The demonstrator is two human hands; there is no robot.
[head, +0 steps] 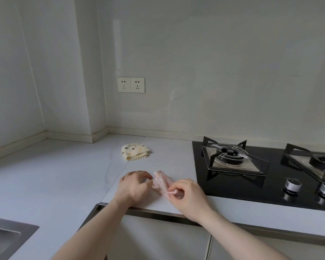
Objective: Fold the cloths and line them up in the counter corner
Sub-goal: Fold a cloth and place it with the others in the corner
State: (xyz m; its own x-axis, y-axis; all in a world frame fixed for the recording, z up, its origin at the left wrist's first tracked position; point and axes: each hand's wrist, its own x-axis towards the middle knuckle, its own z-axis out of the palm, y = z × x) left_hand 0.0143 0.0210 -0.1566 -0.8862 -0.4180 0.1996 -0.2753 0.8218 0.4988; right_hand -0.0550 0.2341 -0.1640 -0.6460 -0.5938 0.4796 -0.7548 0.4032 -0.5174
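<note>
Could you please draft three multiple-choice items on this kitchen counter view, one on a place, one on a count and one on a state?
1. Where does the folded dotted cloth lie?
A. on the hob
B. on the counter towards the corner
C. in the sink

2. How many wall sockets show?
A. one
B. two
C. four

3. What is happening to the pink cloth?
A. both hands pinch it
B. it lies untouched
C. it hangs from a knob

Key: 1 B, it rests left of the hob; 2 B, two plates sit side by side; 3 A, left hand and right hand grip its ends.
</note>
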